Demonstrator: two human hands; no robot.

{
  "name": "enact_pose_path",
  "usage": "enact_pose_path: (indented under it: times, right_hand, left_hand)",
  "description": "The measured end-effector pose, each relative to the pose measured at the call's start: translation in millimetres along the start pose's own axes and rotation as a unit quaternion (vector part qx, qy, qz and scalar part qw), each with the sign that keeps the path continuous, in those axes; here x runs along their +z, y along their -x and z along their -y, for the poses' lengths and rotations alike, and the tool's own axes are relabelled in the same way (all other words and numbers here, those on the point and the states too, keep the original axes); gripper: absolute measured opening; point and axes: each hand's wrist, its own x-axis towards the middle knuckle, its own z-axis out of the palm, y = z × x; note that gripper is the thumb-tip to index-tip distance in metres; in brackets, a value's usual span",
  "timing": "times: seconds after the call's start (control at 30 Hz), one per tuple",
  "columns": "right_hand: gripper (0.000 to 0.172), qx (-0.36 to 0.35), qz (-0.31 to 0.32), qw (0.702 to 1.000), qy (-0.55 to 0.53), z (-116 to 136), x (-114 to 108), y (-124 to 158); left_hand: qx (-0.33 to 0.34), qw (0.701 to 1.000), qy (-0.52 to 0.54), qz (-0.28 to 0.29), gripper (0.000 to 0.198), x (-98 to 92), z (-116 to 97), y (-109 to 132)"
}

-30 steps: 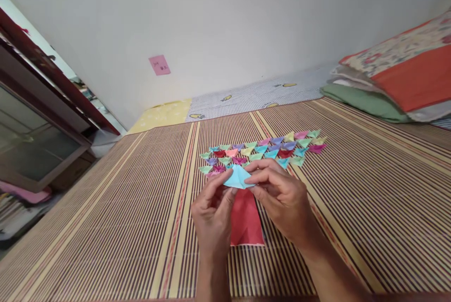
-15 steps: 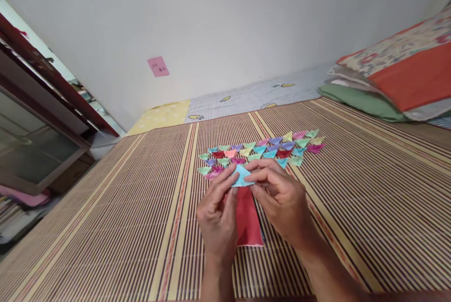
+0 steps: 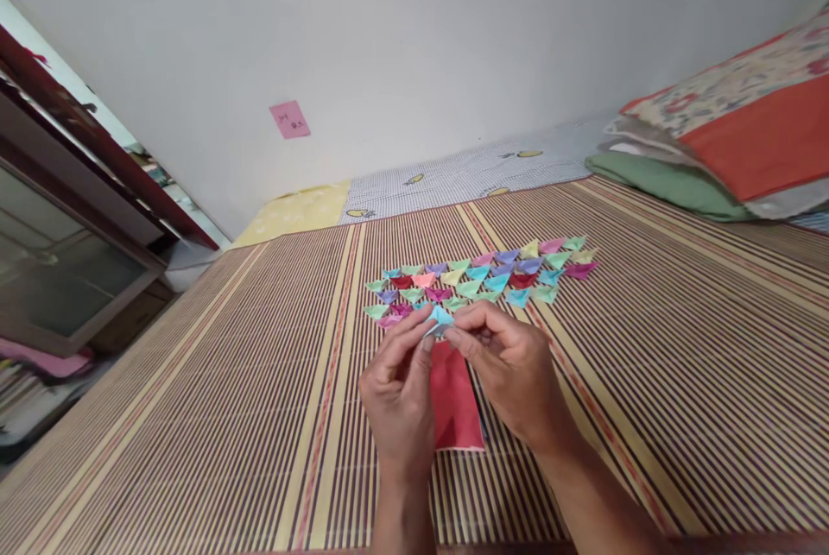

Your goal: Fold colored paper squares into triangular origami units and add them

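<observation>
A small light blue folded paper (image 3: 440, 319) is held between both hands, above the mat. My left hand (image 3: 402, 391) pinches its left side with thumb and fingers. On its right side, the thumb and fingers of my right hand (image 3: 511, 365) are closed on it. Just below lies a red sheet of paper (image 3: 457, 404), partly covered by my hands. Beyond the hands, several small folded paper boats (image 3: 496, 282) in many colours stand in rows; my fingers hide some of the nearest ones.
A striped bamboo mat (image 3: 246, 400) covers the surface. Folded bedding (image 3: 751, 141) is stacked at the back right. A pink note (image 3: 290, 120) is stuck on the wall, and a glass-fronted cabinet (image 3: 65, 253) stands at the left.
The light blue paper has gone from a flat triangle to a smaller, partly opened shape. My right hand's fingers have drawn in and curled closer around its right side.
</observation>
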Motion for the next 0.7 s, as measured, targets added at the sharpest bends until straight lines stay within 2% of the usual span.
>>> enact_pose_path:
  times: [0.33, 0.63, 0.7]
  right_hand:
    - [0.016, 0.024, 0.000, 1.000, -0.015, 5.2, 6.6, 6.3]
    - [0.020, 0.026, -0.002, 1.000, -0.017, 6.4, 10.4, 7.0]
    - [0.016, 0.037, -0.006, 0.999, -0.015, 5.5, 10.8, 7.2]
  left_hand:
    - [-0.073, 0.991, 0.057, -0.101, 0.010, 8.1, -5.3, 6.0]
    - [-0.114, 0.981, 0.077, -0.134, 0.009, 9.4, -4.3, 6.3]
    - [-0.115, 0.981, 0.073, -0.134, 0.010, 9.5, -5.9, 6.6]
